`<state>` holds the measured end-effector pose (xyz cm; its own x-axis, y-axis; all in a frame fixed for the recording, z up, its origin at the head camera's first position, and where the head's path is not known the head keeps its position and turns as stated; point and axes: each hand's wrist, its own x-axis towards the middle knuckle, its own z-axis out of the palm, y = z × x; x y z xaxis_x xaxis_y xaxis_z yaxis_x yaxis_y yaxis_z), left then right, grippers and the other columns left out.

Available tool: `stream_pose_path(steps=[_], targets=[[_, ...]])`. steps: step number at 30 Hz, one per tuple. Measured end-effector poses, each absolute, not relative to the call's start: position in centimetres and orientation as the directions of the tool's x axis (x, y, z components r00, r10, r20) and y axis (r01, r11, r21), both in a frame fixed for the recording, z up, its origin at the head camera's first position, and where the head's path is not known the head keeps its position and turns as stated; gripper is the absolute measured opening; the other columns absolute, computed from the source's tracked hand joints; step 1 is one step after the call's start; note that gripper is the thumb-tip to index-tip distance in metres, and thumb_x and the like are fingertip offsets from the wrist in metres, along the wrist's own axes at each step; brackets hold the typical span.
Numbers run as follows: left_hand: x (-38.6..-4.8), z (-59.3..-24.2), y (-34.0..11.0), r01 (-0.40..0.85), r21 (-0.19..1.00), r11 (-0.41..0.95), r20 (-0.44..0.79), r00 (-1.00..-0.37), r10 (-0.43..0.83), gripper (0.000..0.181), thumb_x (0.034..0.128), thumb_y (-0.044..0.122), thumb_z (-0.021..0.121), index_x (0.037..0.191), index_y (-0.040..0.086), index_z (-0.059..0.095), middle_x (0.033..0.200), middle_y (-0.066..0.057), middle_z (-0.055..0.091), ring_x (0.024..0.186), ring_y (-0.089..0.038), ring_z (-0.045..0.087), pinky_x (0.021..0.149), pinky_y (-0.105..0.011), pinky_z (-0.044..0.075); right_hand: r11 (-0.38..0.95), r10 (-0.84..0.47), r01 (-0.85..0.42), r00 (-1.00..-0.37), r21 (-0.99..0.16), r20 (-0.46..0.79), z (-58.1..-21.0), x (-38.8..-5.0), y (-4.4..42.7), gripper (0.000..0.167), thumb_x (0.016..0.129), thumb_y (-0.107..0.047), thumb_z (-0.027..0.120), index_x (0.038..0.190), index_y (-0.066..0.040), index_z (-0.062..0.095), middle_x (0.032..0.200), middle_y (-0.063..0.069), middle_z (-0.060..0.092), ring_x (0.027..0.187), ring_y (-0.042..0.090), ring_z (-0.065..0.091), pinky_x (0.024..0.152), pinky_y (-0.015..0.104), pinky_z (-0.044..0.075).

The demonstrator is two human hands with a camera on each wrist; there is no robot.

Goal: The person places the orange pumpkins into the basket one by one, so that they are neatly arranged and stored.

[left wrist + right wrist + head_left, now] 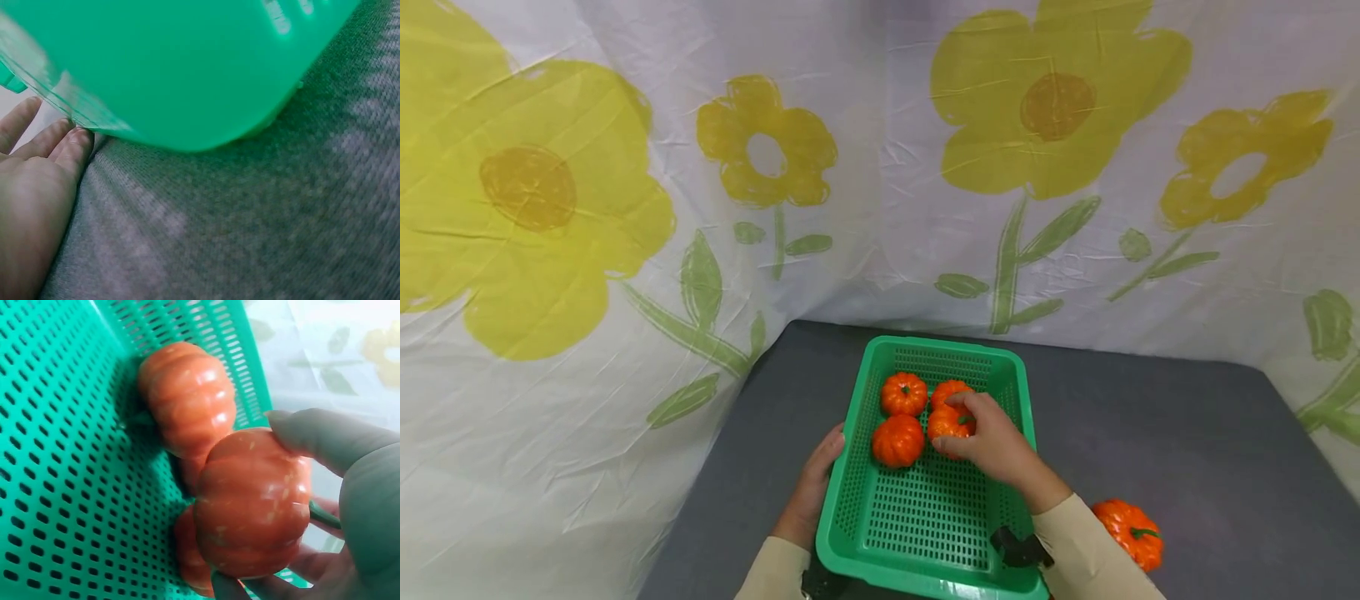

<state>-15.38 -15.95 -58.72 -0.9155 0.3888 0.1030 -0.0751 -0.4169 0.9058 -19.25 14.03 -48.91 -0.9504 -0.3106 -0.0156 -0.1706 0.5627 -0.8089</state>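
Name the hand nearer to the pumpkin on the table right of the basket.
Right. The right hand holds another pumpkin over the basket, beyond the table pumpkin and to its left. The left hand is farther, at the basket's left side, with the basket between.

Soft, fairly even light fills the place, leaving the flowered cloth [880, 242] pale and the tabletop [1150, 433] dull and dark. At the left wrist the picture is dim and grainy, the green basket [187, 87] smeared soft. At the right wrist, white highlights dot the pumpkins [250, 500], deep shadow gathers beneath them, and the cloth behind blurs, washed out with brightness.
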Motion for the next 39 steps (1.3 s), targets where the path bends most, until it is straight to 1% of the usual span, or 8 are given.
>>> stream_pose_path(steps=[5, 8, 12, 17, 21, 28, 35, 39], targets=[[-15.34, -58.53, -16.05, -0.079, 0.905, -0.419, 0.096, -0.919, 0.381, 0.061, 0.1184, 0.032, 0.027, 0.171, 0.001, 0.027, 0.16, -0.023, 0.047, 0.14, -0.032, 0.054, 0.117, -0.053, 0.044, 0.606, -0.368, -0.221, -0.93, -0.764, -0.022, -49.6, -19.37, 13.61, 0.063, 0.089, -0.025, 0.094, 0.14, 0.001, 0.066, 0.138, 0.018, 0.06, 0.122, 0.038, 0.058, 0.1, 0.059, 0.052], [-15.37, -58.52, -16.02, -0.071, 0.907, -0.415, 0.1, -0.92, 0.378, 0.061, 0.1186, 0.032, 0.026, 0.171, 0.001, 0.026, 0.161, -0.023, 0.046, 0.14, -0.032, 0.054, 0.117, -0.053, 0.044, 0.631, -0.372, -0.227, -0.928, -0.742, -0.032, -49.72, -19.3, 13.42, 0.061, 0.085, -0.021, 0.097, 0.135, -0.001, 0.067, 0.132, 0.015, 0.06, 0.121, 0.04, 0.056, 0.097, 0.06, 0.053], [-15.45, -58.58, -15.93, -0.058, 0.911, -0.409, 0.109, -0.921, 0.374, 0.06, 0.1185, 0.03, 0.026, 0.171, 0.0, 0.026, 0.161, -0.024, 0.045, 0.14, -0.032, 0.054, 0.117, -0.053, 0.044, 0.659, -0.368, -0.222, -0.928, -0.718, -0.051, -49.85, -19.25, 13.32, 0.059, 0.082, -0.017, 0.099, 0.13, -0.003, 0.068, 0.123, 0.01, 0.057, 0.117, 0.039, 0.052, 0.093, 0.057, 0.053], [-15.47, -58.69, -15.88, -0.057, 0.913, -0.404, 0.107, -0.922, 0.373, 0.06, 0.1185, 0.03, 0.026, 0.171, 0.0, 0.026, 0.162, -0.025, 0.044, 0.142, -0.033, 0.053, 0.118, -0.053, 0.043, 0.678, -0.363, -0.211, -0.929, -0.704, -0.071, -49.87, -19.16, 13.33, 0.059, 0.081, -0.014, 0.098, 0.13, -0.002, 0.067, 0.122, 0.01, 0.056, 0.113, 0.037, 0.053, 0.089, 0.054, 0.055], [-15.39, -58.71, -15.84, -0.064, 0.911, -0.407, 0.1, -0.924, 0.37, 0.06, 0.1188, 0.031, 0.026, 0.171, 0.001, 0.026, 0.163, -0.025, 0.043, 0.142, -0.032, 0.052, 0.118, -0.053, 0.042, 0.695, -0.354, -0.197, -0.931, -0.691, -0.091, -49.7, -19.02, 13.35, 0.059, 0.082, -0.013, 0.098, 0.132, -0.003, 0.067, 0.125, 0.011, 0.056, 0.113, 0.036, 0.055, 0.088, 0.054, 0.055], [-15.51, -58.83, -15.83, -0.053, 0.91, -0.412, 0.121, -0.915, 0.385, 0.061, 0.1186, 0.03, 0.026, 0.171, 0.0, 0.025, 0.162, -0.023, 0.044, 0.142, -0.031, 0.053, 0.118, -0.053, 0.043, 0.722, -0.34, -0.168, -0.931, -0.671, -0.133, -49.66, -18.75, 13.43, 0.058, 0.079, -0.01, 0.101, 0.125, -0.008, 0.066, 0.127, 0.012, 0.052, 0.117, 0.04, 0.052, 0.086, 0.055, 0.055], [-15.55, -59.01, -15.89, -0.054, 0.905, -0.422, 0.129, -0.91, 0.394, 0.06, 0.119, 0.03, 0.025, 0.171, -0.001, 0.025, 0.159, -0.022, 0.048, 0.139, -0.031, 0.055, 0.117, -0.052, 0.044, 0.71, -0.337, -0.169, -0.934, -0.684, -0.119, -49.85, -18.91, 13.43, 0.06, 0.082, -0.013, 0.097, 0.134, -0.005, 0.067, 0.131, 0.014, 0.054, 0.123, 0.043, 0.05, 0.091, 0.057, 0.054], [-15.57, -58.97, -15.86, -0.048, 0.904, -0.424, 0.138, -0.907, 0.397, 0.061, 0.1189, 0.029, 0.024, 0.171, -0.001, 0.024, 0.161, -0.022, 0.046, 0.141, -0.031, 0.053, 0.118, -0.053, 0.043, 0.707, -0.34, -0.185, -0.935, -0.683, -0.098, -49.74, -19.01, 13.47, 0.058, 0.084, -0.011, 0.095, 0.134, -0.003, 0.067, 0.132, 0.016, 0.057, 0.128, 0.047, 0.049, 0.093, 0.059, 0.054]])
